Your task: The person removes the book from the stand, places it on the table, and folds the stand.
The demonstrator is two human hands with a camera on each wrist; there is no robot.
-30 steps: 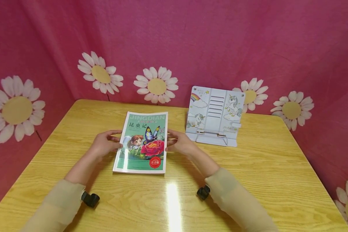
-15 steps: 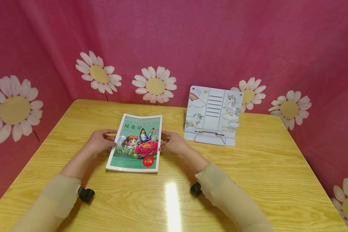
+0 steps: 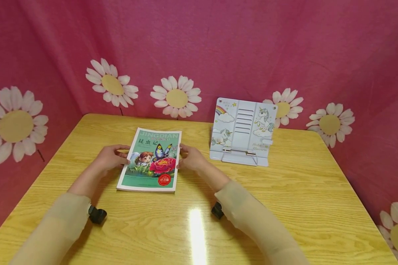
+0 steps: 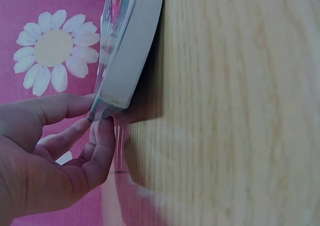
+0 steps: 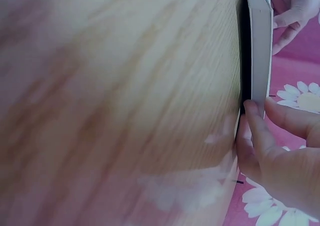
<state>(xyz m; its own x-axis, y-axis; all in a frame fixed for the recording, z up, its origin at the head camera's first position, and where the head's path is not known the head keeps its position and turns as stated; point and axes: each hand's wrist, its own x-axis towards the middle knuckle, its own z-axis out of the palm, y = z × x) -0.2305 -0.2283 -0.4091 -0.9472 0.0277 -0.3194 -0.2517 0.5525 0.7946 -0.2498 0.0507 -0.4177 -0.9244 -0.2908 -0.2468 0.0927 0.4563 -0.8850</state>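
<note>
A paperback book with a green illustrated cover, showing a butterfly and a red flower, is held face up between both hands over the left part of the table. My left hand pinches its left edge; in the left wrist view the thumb meets the cover side and fingers sit at the underside. On the opposite edge, my right hand pinches with the thumb on top and fingers against the page edge and below. Dark shadow shows under the book in both wrist views.
A white book stand with unicorn prints stands upright at the back of the wooden table, to the right of the book. A pink cloth with daisies hangs behind and at both sides. Small black cameras sit at both wrists.
Both hands have carried the book to the left and slightly toward the back. The grip looks the same throughout. The book stand has kept its place; the head view has shifted slightly.
</note>
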